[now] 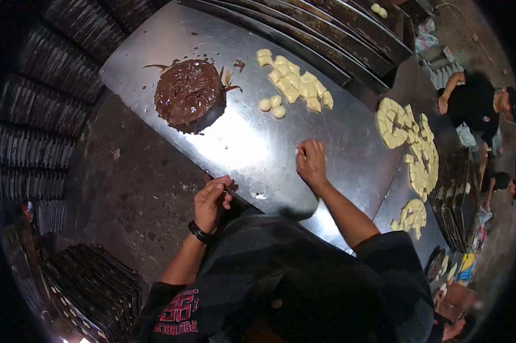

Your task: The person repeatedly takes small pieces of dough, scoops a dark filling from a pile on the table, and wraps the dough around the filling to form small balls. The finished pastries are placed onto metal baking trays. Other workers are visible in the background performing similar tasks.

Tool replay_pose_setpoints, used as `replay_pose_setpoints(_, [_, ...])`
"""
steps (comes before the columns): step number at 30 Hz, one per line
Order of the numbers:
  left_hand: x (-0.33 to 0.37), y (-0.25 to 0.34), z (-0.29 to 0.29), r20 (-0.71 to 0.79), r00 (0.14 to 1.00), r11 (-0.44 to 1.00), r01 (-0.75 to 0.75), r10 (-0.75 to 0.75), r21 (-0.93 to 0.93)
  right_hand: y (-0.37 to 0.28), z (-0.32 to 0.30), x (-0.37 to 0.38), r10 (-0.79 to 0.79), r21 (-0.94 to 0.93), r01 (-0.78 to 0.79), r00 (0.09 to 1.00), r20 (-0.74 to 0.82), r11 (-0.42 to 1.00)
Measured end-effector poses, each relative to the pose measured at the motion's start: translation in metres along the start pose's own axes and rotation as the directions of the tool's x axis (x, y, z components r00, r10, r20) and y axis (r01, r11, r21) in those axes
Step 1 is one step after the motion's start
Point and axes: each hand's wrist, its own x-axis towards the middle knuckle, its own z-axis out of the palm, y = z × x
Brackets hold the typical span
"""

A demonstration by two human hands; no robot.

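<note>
My left hand (pixel 211 201) hovers at the near edge of the steel table (pixel 252 143), fingers curled and pinched together; whether it holds anything is unclear. My right hand (pixel 311 162) rests on the table top with fingers bent, thumb and fingertips pinched on something small and pale. A mound of dark brown chocolate paste (pixel 186 92) sits on the far left of the table. Pale dough pieces (pixel 295 86), cut in chunks with a few rolled balls (pixel 271 105), lie beyond my right hand.
Round flat dough discs cut into wedges (pixel 409 143) lie on the table to the right. Stacks of dark baking trays (pixel 46 108) stand left and below. Long trays (pixel 326 28) line the far edge. Another person (pixel 478 103) crouches at right.
</note>
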Motion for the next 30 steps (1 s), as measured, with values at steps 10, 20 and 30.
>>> replay_pose_setpoints(10, [0.076, 0.041, -0.020, 0.240, 0.967, 0.993, 0.068, -0.088, 0.093, -0.057, -0.047, 0.019, 0.392, 0.126, -0.436, 0.879, 0.272, 0.891])
replay_pose_setpoints(20, [0.103, 0.082, -0.044, 0.334, 0.937, 0.981, 0.038, -0.102, 0.192, -0.088, 0.038, 0.088, 0.123, -0.194, -0.181, 0.954, -0.275, 0.964])
replay_pose_setpoints(30, [0.068, 0.070, -0.006, 0.260, 0.964, 0.964, -0.012, -0.060, 0.267, 0.078, 0.013, 0.107, 0.623, 0.181, -0.597, 0.761, -0.178, 0.781])
